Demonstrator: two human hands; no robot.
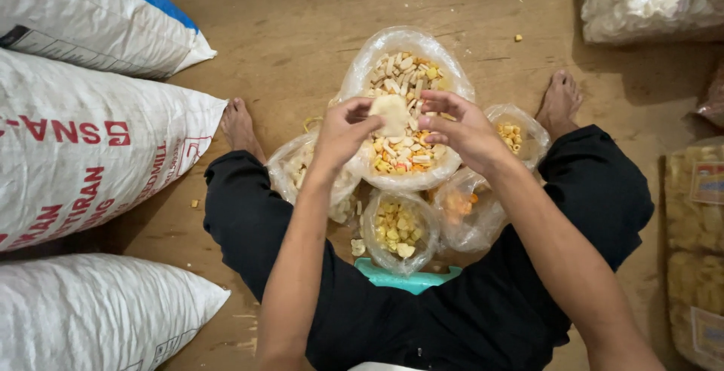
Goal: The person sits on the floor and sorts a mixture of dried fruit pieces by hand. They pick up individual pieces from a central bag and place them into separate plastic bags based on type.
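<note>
Person sits cross-legged on wooden floor (286,32). Left hand (343,131) and right hand (460,126) both pinch one pale round cracker (392,113), held just above the big open bag (405,107) of mixed crackers between the knees. Smaller bags around it: yellow pieces (398,229), orange pieces (461,209), pale pieces (298,167). White sacks (83,137) at left.

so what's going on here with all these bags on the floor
A person sits cross-legged on a wooden floor, holding a pale round cracker between the left hand and right hand over a big open bag of mixed crackers. Smaller open bags of sorted pieces lie between the knees. White sacks are stacked at one side.
</note>
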